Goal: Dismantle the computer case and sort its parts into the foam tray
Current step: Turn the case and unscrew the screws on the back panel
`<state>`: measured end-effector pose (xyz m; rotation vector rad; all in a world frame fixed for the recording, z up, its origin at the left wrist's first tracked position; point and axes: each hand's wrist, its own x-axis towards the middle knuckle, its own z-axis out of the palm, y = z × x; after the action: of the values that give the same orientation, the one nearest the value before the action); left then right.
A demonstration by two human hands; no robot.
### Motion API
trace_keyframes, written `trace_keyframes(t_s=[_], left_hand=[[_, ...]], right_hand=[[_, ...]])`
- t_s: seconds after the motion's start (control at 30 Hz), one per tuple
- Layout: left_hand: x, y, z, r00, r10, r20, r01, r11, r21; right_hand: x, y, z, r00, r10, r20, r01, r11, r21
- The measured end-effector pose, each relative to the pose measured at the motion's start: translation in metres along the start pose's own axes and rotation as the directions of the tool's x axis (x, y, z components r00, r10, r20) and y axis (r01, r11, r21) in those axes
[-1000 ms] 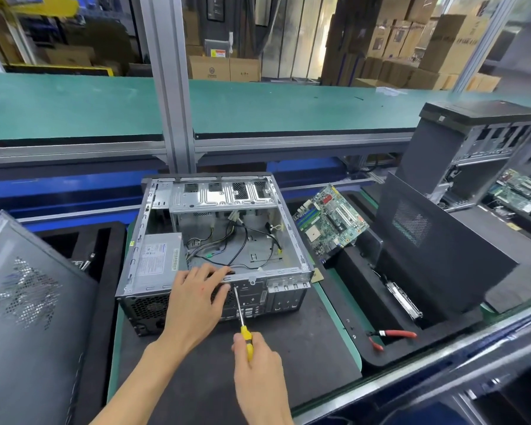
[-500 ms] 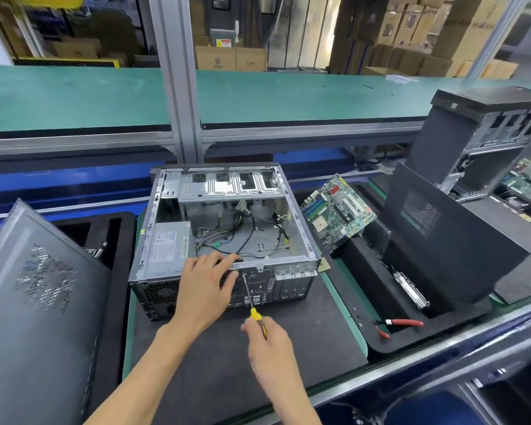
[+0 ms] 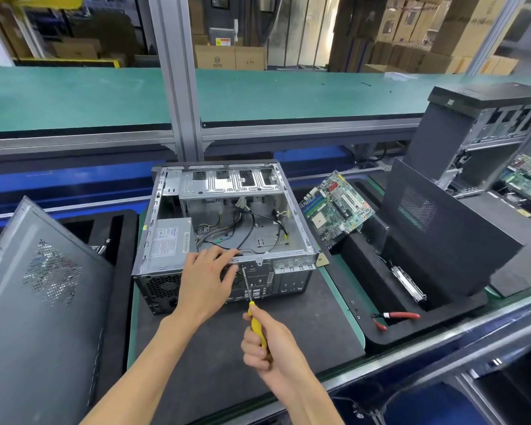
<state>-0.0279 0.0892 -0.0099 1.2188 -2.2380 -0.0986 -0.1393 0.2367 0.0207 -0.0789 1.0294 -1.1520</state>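
An open grey computer case [image 3: 292,216] lies on its side on a dark mat, back panel facing me. A power supply [image 3: 169,243] and loose cables sit inside. My left hand [image 3: 203,280] rests on the case's near top edge, fingers spread over the rear panel. My right hand [image 3: 267,342] grips a yellow-handled screwdriver [image 3: 253,317]; its tip touches the rear panel just under the top rim. A green motherboard [image 3: 334,210] leans in the black foam tray [image 3: 362,271] to the right.
A grey side panel [image 3: 43,302] leans at the left over another foam tray. A black side panel [image 3: 448,234] stands in the right tray, with a drive [image 3: 410,283] and red pliers [image 3: 396,316]. Another case [image 3: 472,130] stands at far right.
The view has shifted slightly. My right hand with the screwdriver has drawn a little toward me and the shaft stands steeper; my left hand stays on the case's edge.
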Motion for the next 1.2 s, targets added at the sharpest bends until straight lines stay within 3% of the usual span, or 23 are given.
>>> trace_keyframes(t_s=[0.07, 0.2, 0.4, 0.53, 0.73, 0.9, 1.07, 1.2], left_hand=[[0.000, 0.000, 0.000, 1.000, -0.001, -0.001, 0.001, 1.000, 0.002], [0.000, 0.000, -0.002, 1.000, -0.007, 0.020, 0.007, 1.000, -0.012], [0.000, 0.000, -0.001, 1.000, -0.005, 0.024, 0.005, 1.000, -0.005], [0.000, -0.001, -0.001, 1.000, 0.001, 0.017, -0.001, 1.000, 0.000], [0.000, 0.000, 0.000, 1.000, 0.000, 0.017, 0.000, 1.000, -0.002], [0.000, 0.000, -0.001, 1.000, -0.006, 0.023, 0.006, 1.000, -0.005], [0.000, 0.000, 0.001, 1.000, 0.001, 0.004, -0.001, 1.000, -0.003], [0.000, -0.001, 0.001, 1.000, 0.004, 0.004, -0.004, 1.000, -0.001]], right_hand=[[0.000, 0.002, 0.001, 0.996, 0.085, 0.031, -0.087, 0.993, 0.085], [0.000, 0.006, 0.003, 0.994, 0.060, 0.087, -0.073, 0.984, 0.160], [0.008, 0.011, 0.000, 0.996, -0.068, -0.058, 0.062, 0.993, -0.097], [0.010, 0.011, 0.005, 0.999, -0.002, -0.053, 0.002, 1.000, 0.015], [0.005, 0.012, 0.009, 0.994, -0.091, -0.055, 0.082, 0.986, -0.149], [0.004, 0.006, 0.013, 1.000, 0.017, 0.007, -0.017, 1.000, -0.002], [0.000, 0.004, 0.012, 0.999, -0.052, 0.003, 0.052, 0.990, -0.134], [-0.001, -0.004, 0.006, 0.994, 0.102, 0.047, -0.106, 0.990, 0.093]])
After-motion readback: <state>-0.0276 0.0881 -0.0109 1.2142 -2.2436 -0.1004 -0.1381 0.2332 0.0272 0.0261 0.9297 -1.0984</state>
